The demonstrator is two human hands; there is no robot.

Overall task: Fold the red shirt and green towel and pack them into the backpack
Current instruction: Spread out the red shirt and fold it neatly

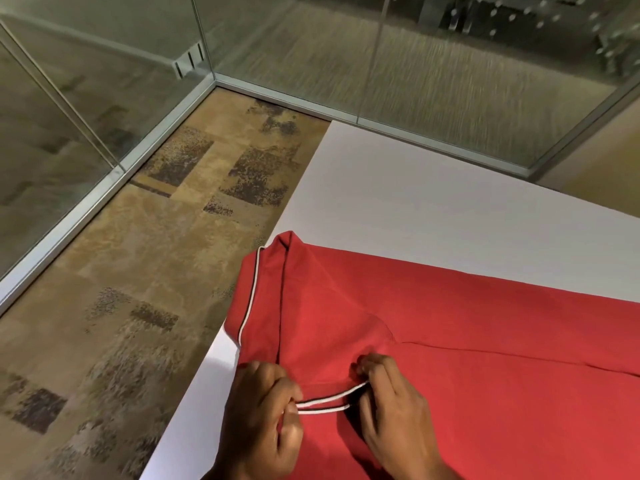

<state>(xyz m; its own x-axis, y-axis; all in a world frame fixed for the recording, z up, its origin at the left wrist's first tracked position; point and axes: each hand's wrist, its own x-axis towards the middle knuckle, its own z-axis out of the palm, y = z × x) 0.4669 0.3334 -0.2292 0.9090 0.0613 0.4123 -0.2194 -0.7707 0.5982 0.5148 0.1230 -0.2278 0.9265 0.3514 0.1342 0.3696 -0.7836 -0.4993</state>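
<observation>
Head view: red shirt (450, 341) lies flat on the white table (415, 209), its far sleeve hanging over the table's left edge. Your left hand (263, 420) and right hand (391, 410) both have fingers curled, pinching the striped sleeve cuff (330, 401) between them. Keep the cuff taut and level, fold the sleeve inward over the body, then smooth the crease before you let go. Pull the overhanging sleeve back onto the table next. Green towel and backpack aren't in view.

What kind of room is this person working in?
Probably an office or meeting room: glass partition walls in metal frames, patterned carpet tiles, and a plain white table where the red shirt lies.
</observation>
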